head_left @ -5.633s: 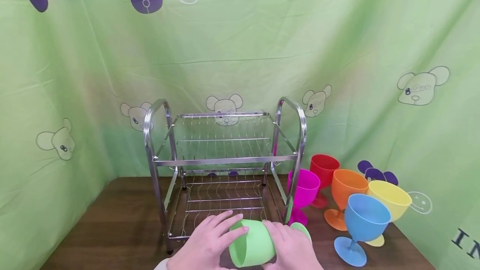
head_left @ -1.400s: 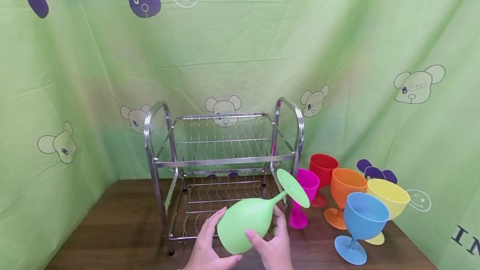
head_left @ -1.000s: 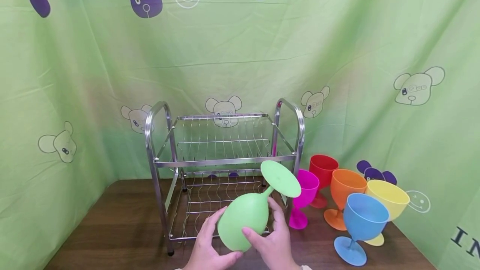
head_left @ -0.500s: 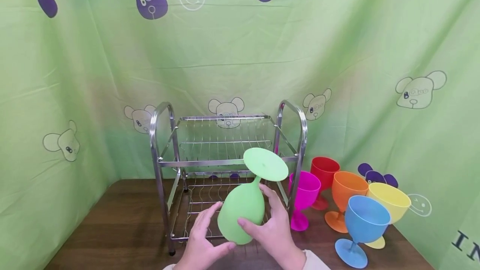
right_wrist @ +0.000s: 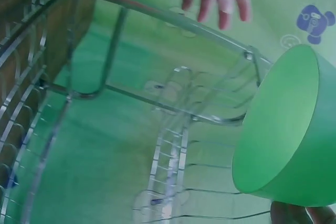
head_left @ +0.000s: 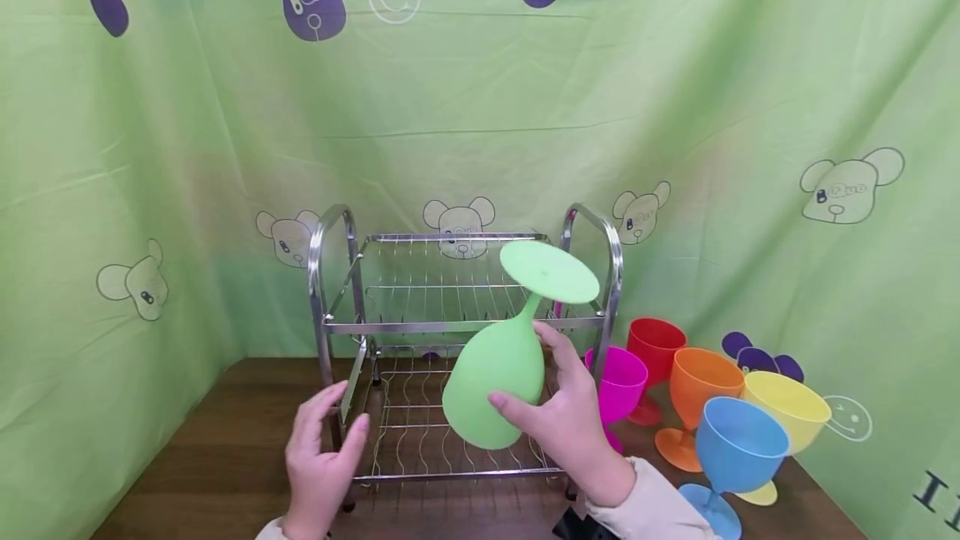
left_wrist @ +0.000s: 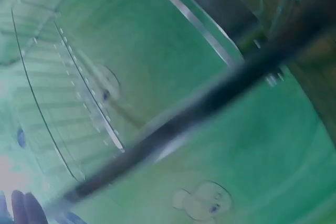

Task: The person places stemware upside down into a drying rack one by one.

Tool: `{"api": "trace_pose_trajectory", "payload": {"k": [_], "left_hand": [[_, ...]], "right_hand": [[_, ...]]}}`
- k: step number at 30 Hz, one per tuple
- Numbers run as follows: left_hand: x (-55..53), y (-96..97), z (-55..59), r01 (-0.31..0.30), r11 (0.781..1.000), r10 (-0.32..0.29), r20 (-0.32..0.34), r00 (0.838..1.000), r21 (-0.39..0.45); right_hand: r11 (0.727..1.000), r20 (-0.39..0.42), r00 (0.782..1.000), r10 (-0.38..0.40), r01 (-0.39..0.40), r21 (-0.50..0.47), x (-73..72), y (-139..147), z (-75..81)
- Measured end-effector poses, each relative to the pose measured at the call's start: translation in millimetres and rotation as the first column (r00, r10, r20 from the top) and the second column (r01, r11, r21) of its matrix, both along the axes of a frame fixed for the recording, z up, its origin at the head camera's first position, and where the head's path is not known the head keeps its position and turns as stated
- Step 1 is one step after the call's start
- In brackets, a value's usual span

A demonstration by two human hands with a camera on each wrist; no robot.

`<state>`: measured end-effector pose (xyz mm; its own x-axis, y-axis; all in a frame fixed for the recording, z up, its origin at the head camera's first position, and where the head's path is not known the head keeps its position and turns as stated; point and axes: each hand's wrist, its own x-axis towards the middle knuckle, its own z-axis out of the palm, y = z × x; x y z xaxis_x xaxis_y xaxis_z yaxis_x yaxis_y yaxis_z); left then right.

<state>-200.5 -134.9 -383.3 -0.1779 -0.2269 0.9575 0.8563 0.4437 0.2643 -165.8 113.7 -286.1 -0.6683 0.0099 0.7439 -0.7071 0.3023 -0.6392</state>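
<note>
My right hand (head_left: 566, 419) grips a light green plastic goblet (head_left: 495, 382) by its bowl, thumb on the near side. The goblet is upside down and tilted, its round foot up in front of the rack's top shelf. Its open mouth shows in the right wrist view, where the bowl (right_wrist: 278, 124) fills the right side. Off to the left, my left hand (head_left: 322, 465) holds nothing, its fingers relaxed and apart, in front of the rack's left post. Between the hands stands a two-tier chrome dish rack (head_left: 450, 327).
Right of the rack stand upright goblets: magenta (head_left: 621, 382), red (head_left: 656, 348), orange (head_left: 701, 386), yellow (head_left: 798, 407) and blue (head_left: 742, 440). All are on the dark wooden table (head_left: 202, 448). A patterned green curtain (head_left: 465, 90) hangs behind.
The green goblet has been turned from lying sideways to foot up, and raised toward the rack. My left hand has let go of it and moved left; my right hand keeps its grip.
</note>
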Motion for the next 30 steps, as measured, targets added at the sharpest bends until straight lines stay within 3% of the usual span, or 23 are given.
{"api": "trace_pose_trajectory", "payload": {"k": [3,6,13,20,26,30], "left_hand": [[0.0,-8.3,3.1,-0.040,0.994,0.032,0.075,0.997,0.100],[1.1,-13.0,6.5,-0.078,0.983,0.047,0.182,0.982,0.167],[0.4,-20.0,6.7,-0.143,0.971,0.079,0.310,0.947,0.191],[-1.0,-24.9,7.4,-0.154,0.964,0.031,0.483,0.875,0.217],[-2.9,-25.9,10.9,-0.118,0.959,-0.047,0.556,0.830,0.258],[-4.6,-28.6,12.7,-0.110,0.957,-0.072,0.590,0.804,0.268]], "right_hand": [[1.000,0.003,1.000,0.017,-0.017,-0.007,-1.3,0,11.6],[0.999,0.029,0.999,0.032,-0.032,-0.013,-2.9,-1,21.8],[1.000,0.035,0.999,0.019,-0.019,0.008,-8.4,-4,39.4],[0.999,0.029,0.999,0.038,-0.038,0.003,-14.6,-8,61.7],[0.999,0.121,0.992,0.027,-0.024,-0.026,-19.3,-10,82.8],[0.999,0.123,0.992,0.039,-0.035,-0.030,-22.9,-12,95.2]]}}
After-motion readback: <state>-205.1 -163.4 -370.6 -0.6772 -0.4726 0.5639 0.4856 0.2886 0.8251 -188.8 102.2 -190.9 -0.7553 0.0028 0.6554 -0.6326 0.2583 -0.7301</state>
